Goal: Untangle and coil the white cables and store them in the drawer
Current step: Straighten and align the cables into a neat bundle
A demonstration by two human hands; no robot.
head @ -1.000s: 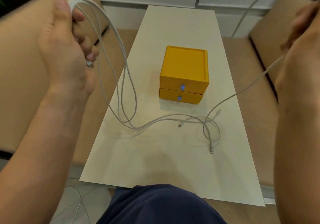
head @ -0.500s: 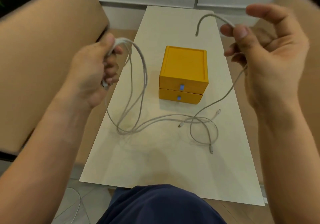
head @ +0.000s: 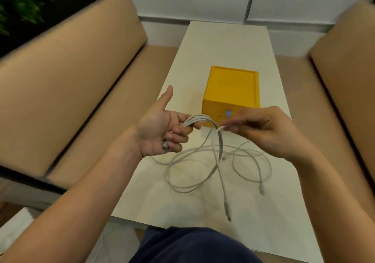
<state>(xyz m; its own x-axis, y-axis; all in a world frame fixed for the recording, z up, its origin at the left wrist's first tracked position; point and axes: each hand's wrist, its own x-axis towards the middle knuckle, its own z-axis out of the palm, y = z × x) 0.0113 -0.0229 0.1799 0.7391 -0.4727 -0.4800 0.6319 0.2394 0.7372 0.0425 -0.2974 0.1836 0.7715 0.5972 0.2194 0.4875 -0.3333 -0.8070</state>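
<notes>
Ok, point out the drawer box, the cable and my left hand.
drawer box [head: 231,86]: head view, on its top face.
cable [head: 195,119]: head view, on the bunched loops beside the fingers.
left hand [head: 159,127]: head view, on the palm.

The person's arms are bare along their whole visible length: the left forearm [head: 77,191] and the right forearm [head: 328,181] show skin from the picture's edge to the wrist, with no cloth on them. The left hand [head: 160,128] and the right hand [head: 265,128] are bare too, with short fingernails. At the bottom middle lies dark navy cloth [head: 194,246], plain and matte, with soft folds; which garment it is cannot be told.
</notes>
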